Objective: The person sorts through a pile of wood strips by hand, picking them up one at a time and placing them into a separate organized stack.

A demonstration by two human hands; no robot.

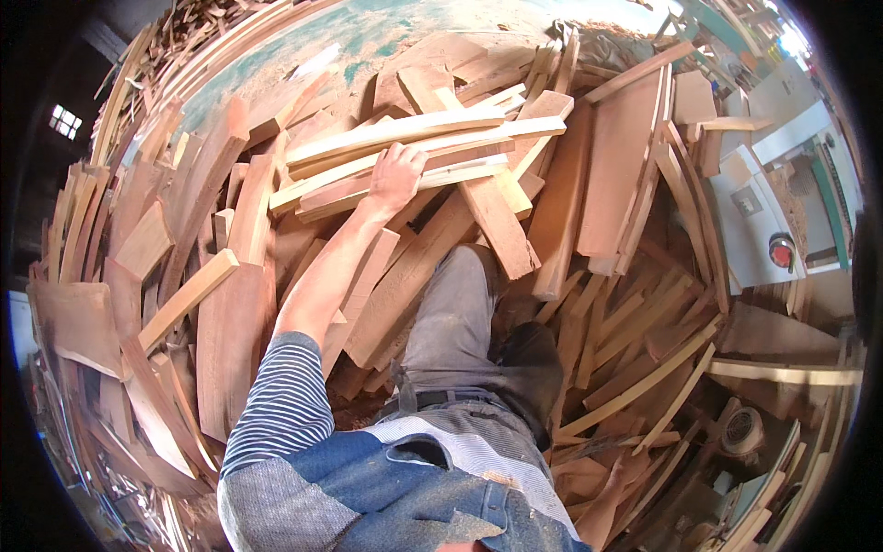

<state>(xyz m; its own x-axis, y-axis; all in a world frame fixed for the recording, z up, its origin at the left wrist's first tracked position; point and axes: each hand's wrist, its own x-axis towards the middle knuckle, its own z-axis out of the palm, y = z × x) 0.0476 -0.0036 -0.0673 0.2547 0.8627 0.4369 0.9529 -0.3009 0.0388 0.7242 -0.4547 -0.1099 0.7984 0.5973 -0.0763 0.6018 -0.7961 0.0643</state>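
Gathering looks partway: the left hand [398, 175] grasps bunched strips [501, 135] at upper centre; boards [230, 336] at left remain scattered; right hand indiscernible.

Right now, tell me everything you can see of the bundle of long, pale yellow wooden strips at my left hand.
The bundle of long, pale yellow wooden strips lies loosely stacked on the wood pile, running roughly left to right, right ends higher in the picture. The strips look like bare sawn wood, narrow, with some pinkish-brown faces and uneven ends. Your left hand curls over them near the middle; its grip underneath is hidden. At right, some appear to cross a reddish-brown wooden plank.
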